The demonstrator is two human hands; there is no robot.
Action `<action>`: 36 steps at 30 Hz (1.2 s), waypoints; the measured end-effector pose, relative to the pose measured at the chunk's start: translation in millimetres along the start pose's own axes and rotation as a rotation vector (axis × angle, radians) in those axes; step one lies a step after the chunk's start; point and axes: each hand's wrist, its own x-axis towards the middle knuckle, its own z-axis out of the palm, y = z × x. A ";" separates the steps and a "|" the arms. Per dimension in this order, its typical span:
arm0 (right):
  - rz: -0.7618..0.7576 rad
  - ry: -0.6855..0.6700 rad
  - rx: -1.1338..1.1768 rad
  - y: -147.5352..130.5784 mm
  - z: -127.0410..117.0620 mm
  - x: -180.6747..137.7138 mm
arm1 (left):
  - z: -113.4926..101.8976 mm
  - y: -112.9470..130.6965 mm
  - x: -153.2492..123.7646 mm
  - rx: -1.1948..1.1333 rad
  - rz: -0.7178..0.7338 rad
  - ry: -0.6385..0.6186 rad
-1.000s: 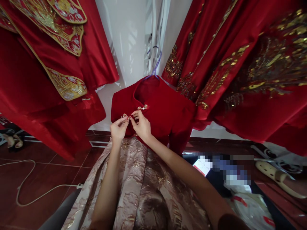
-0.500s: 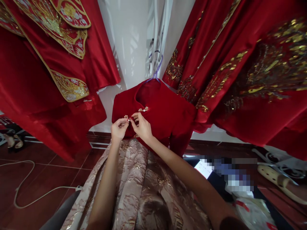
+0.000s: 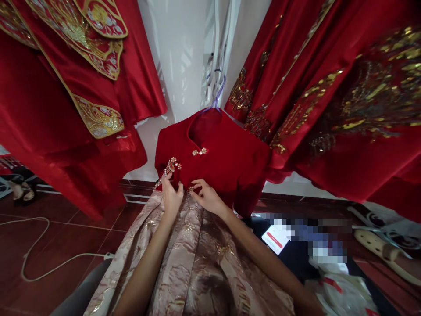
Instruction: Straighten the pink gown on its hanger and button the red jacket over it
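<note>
A red velvet top (image 3: 226, 158) hangs on a purple hanger (image 3: 215, 98) in front of me, above a pale gold brocade skirt (image 3: 194, 259). Two pearl clasps show on its front flap, one near the collar (image 3: 199, 152) and one lower left with a tassel (image 3: 173, 166). My left hand (image 3: 171, 195) pinches the flap's lower edge just under the tasselled clasp. At a third small clasp (image 3: 190, 190) where top meets skirt, my right hand (image 3: 206, 196) has its fingertips curled in.
Red embroidered robes hang at left (image 3: 69, 101) and right (image 3: 338, 96), close on both sides. A white wall (image 3: 184, 57) is behind. A white cable (image 3: 36, 259) loops on the dark red tile floor. Pale sandals (image 3: 384, 254) and white bags (image 3: 342, 285) lie at right.
Both hands dropped from the tasselled clasp to the top's lower edge. That clasp now hangs free and in full view.
</note>
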 end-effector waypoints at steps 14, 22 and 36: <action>-0.038 0.118 -0.051 7.0 8.5 -8.1 | -14.6 -28.1 -9.8 0.123 0.033 -0.116; 0.012 0.174 0.126 -16.8 -15.6 -10.8 | -31.9 -6.0 -1.8 0.029 -0.049 0.225; 0.121 0.221 0.429 -29.0 -71.3 -15.0 | 3.3 7.3 -37.7 0.057 0.100 -0.244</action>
